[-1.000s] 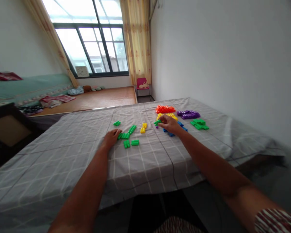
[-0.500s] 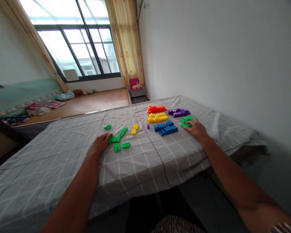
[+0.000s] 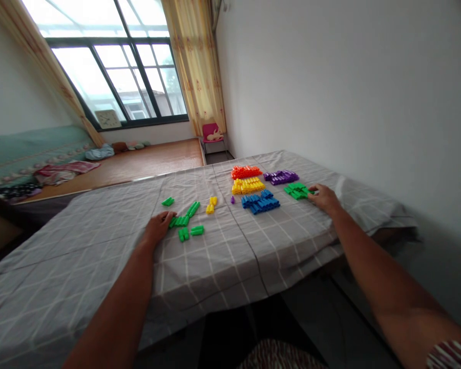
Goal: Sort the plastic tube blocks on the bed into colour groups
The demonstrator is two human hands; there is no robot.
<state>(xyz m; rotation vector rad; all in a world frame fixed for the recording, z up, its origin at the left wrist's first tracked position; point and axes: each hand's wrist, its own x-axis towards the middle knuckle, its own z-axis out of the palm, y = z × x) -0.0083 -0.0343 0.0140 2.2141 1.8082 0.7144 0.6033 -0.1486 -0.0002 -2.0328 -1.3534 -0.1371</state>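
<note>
Both hands' grip unclear: right hand (image 3: 325, 197) touches green pile (image 3: 297, 190), blue blocks (image 3: 261, 202) beside.

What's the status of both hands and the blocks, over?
Left hand touching loose green blocks. Right hand at sorted green pile. Nothing between them.

Daylight floods in from the big window (image 3: 111, 66) at the far left, blown out white at the panes. The white wall (image 3: 330, 77) glows evenly, shadows stay soft, edges bend wide-angle, and the near forearms blur slightly.
</note>
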